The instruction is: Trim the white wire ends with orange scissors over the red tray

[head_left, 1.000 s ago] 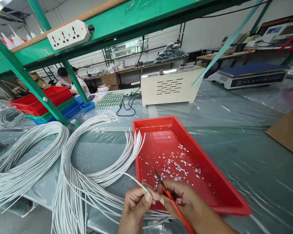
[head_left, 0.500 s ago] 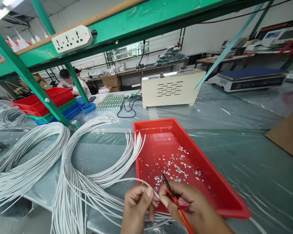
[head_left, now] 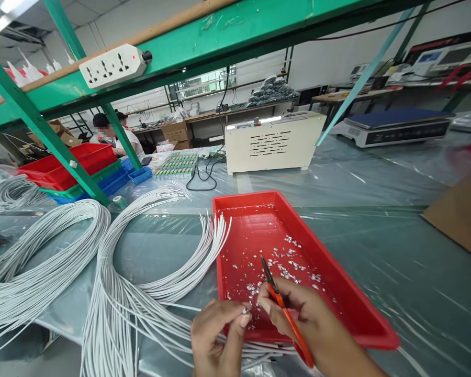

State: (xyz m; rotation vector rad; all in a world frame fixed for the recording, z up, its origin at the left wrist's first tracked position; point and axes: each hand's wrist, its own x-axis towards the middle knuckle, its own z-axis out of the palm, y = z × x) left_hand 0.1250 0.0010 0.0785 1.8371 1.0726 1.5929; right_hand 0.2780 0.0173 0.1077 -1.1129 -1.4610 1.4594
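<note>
My left hand (head_left: 220,335) pinches the end of a white cable just over the near left edge of the red tray (head_left: 357,298); a small tip shows between thumb and forefinger. My right hand (head_left: 298,309) is closed around orange-handled scissors (head_left: 284,309), whose dark blades point up and away over the tray. The two hands are close together but apart. Small shiny scraps (head_left: 286,267) lie scattered in the tray. Left of it, a large coil of white cables (head_left: 113,283) rests on the table, its loose ends (head_left: 220,230) reaching over the tray's left rim.
Another white cable coil (head_left: 55,251) lies further left. Behind the tray stands a cream metal box (head_left: 275,144), with a scale (head_left: 396,125) to its right. A green shelf frame (head_left: 227,31) crosses overhead. A person (head_left: 129,141) sits at the back left near stacked bins (head_left: 74,162).
My left hand has shifted slightly left and turned, with the cable tip now between its fingertips. The scissors have drawn apart from the cable and show more of their orange handles.
</note>
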